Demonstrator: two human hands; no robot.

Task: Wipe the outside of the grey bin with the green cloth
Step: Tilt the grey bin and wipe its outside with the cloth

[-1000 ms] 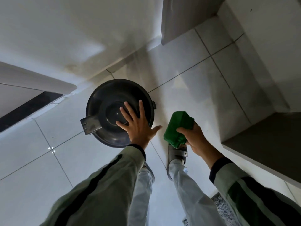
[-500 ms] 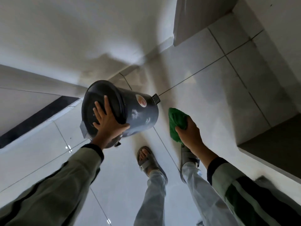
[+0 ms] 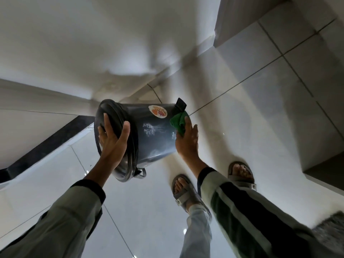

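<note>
The grey bin (image 3: 154, 135) is lifted off the floor and tipped on its side, lid end to the left and base to the right. It carries a round sticker and pale smudges on its wall. My left hand (image 3: 112, 140) is spread over the lid and rim, gripping it. My right hand (image 3: 186, 141) presses the green cloth (image 3: 179, 121) against the bin's wall near the base; most of the cloth is hidden under the fingers.
Glossy white floor tiles (image 3: 149, 211) lie below, with my two sandalled feet (image 3: 183, 190) on them. A white wall is behind the bin, a dark threshold strip (image 3: 48, 142) at left, a cabinet edge (image 3: 327, 164) at right and a grey mat corner (image 3: 331, 229) at lower right.
The bin went from upright on the floor to lifted and tipped sideways under my left hand. My right hand brought the green cloth from beside the bin onto its wall.
</note>
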